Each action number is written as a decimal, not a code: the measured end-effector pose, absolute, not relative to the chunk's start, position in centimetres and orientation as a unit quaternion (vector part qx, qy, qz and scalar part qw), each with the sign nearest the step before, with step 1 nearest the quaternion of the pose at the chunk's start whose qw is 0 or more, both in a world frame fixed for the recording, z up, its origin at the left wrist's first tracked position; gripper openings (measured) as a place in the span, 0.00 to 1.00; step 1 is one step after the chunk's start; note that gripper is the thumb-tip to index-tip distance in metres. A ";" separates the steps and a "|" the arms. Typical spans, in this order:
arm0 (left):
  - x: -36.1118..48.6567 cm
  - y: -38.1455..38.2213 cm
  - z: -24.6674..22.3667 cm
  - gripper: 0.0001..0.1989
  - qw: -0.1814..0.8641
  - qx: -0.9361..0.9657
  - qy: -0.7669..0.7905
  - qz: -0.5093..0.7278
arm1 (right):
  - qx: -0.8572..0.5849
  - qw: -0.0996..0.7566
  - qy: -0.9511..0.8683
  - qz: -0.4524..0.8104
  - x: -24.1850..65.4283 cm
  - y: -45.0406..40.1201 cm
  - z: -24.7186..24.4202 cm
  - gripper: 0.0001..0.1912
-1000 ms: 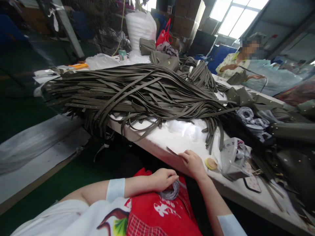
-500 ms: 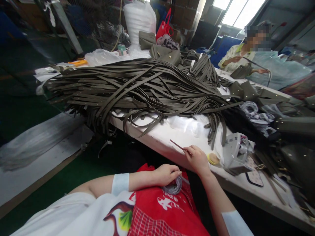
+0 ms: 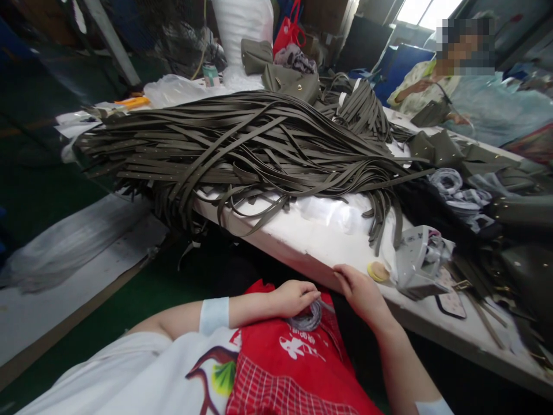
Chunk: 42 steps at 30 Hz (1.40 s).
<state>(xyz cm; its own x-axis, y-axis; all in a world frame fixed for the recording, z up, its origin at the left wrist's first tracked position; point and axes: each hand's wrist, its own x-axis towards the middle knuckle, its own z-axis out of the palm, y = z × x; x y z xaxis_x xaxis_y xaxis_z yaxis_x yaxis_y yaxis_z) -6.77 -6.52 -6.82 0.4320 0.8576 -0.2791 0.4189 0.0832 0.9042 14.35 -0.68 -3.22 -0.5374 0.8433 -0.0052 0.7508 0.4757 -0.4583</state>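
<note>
My left hand (image 3: pixel 299 297) is closed around a coil of grey cord or strip (image 3: pixel 307 318), held low against the red apron (image 3: pixel 298 369). The coil hangs below the fingers and a loose end runs to the right. My right hand (image 3: pixel 362 293) is at the near edge of the white table (image 3: pixel 298 236). Its thumb and forefinger reach toward the edge, slightly apart, and nothing clearly shows between them. A yellow-rimmed round piece, perhaps a tape roll (image 3: pixel 378 271), lies just beyond it. A large heap of dark olive straps (image 3: pixel 242 144) covers the table in front.
To the right are a grey-white holder (image 3: pixel 421 262), a phone (image 3: pixel 450 304), white cord coils (image 3: pixel 447 181) and olive bag pieces (image 3: pixel 440 147). A drinks can (image 3: pixel 211 75) stands at the back. Across the table, a co-worker (image 3: pixel 425 86) handles a strap. Plastic-wrapped material (image 3: pixel 78 239) lies lower left.
The thin brown stick in my right hand no longer shows clearly. That hand has shifted slightly right and down to the table edge. My left hand still holds the coil.
</note>
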 end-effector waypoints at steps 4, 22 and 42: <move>-6.7 -6.3 -7.2 0.17 0.559 0.633 0.492 0.210 | -0.505 0.142 -0.810 0.261 16.3 -2.3 -1.0 0.18; -6.6 -6.3 -8.9 0.26 0.633 0.543 0.514 0.202 | -0.510 0.046 -0.851 0.117 11.9 -7.6 -0.1 0.13; -6.8 -5.6 -6.6 0.15 0.530 0.665 0.476 0.224 | -0.532 0.122 -0.767 0.337 12.2 -4.2 -2.4 0.11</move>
